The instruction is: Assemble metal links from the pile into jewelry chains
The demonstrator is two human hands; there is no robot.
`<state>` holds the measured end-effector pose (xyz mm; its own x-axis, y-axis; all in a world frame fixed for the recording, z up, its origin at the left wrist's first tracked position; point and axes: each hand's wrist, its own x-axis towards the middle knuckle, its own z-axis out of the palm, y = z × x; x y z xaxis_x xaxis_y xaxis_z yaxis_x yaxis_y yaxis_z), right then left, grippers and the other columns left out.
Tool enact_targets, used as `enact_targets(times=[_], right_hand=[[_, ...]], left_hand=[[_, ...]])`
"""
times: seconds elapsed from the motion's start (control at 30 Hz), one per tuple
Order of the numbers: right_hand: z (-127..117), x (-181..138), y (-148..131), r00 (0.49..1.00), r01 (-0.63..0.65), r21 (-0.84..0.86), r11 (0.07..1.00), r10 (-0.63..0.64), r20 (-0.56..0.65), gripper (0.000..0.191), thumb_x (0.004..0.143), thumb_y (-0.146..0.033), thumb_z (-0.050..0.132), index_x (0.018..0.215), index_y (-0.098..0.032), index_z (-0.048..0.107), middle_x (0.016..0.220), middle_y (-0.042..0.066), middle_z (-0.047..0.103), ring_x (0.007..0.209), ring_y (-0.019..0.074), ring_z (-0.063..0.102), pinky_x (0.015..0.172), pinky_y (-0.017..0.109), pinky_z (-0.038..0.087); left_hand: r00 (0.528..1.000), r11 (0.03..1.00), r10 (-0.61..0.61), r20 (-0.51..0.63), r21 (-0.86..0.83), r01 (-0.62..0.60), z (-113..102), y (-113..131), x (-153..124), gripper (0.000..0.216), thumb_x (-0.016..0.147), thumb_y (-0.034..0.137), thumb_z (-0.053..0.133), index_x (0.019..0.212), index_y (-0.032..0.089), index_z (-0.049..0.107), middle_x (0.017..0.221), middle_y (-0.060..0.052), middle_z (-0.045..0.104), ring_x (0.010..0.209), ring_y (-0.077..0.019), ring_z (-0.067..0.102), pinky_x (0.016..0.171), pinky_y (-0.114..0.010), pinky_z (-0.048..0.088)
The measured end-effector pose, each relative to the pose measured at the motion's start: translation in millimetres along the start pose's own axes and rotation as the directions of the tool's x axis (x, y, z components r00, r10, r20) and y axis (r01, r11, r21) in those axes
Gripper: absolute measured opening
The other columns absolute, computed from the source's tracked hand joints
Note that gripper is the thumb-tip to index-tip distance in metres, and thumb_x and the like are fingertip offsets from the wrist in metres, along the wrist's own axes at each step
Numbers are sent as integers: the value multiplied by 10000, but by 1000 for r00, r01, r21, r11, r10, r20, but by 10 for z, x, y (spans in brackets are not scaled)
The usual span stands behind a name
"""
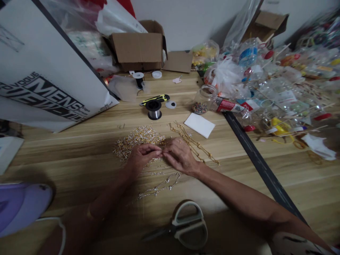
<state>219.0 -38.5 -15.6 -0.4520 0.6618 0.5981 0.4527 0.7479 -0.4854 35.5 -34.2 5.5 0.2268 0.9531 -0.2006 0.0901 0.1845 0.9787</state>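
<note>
My left hand (142, 157) and my right hand (182, 156) meet fingertip to fingertip over the table, each in a pinch. Whatever sits between the fingers is too small to make out. Just behind them spreads a heap of small gold and silver metal pieces (139, 138), apparently jewelry parts. Gold bead chains (198, 143) lie to the right, partly behind my right hand. In front of the hands a silver chain (167, 182) forms a loose loop. Scissors with pale handles (191, 226) rest nearer to me.
Behind the heap are a wire spool (154, 110), a yellow-black box cutter (155, 99), and a jar of beads (200, 101). A white card (199, 125) lies right. Plastic bottles (278, 95) crowd the right side; a white box (50, 67) stands left.
</note>
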Motion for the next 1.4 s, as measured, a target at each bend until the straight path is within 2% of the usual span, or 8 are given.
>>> enact_targets(times=[1.4], right_hand=[[2,-1,4,1000,5,5,1000,-5,2,53,883,-202,500,882,-176,546,812,50,598,815,169,515,759,333,416]], left_hand=[[999,999,18,37,-29,-17,-13,-23,19,117,659,217,734,752,152,707,690,-6,733,668,-135,680,673,-220,537]])
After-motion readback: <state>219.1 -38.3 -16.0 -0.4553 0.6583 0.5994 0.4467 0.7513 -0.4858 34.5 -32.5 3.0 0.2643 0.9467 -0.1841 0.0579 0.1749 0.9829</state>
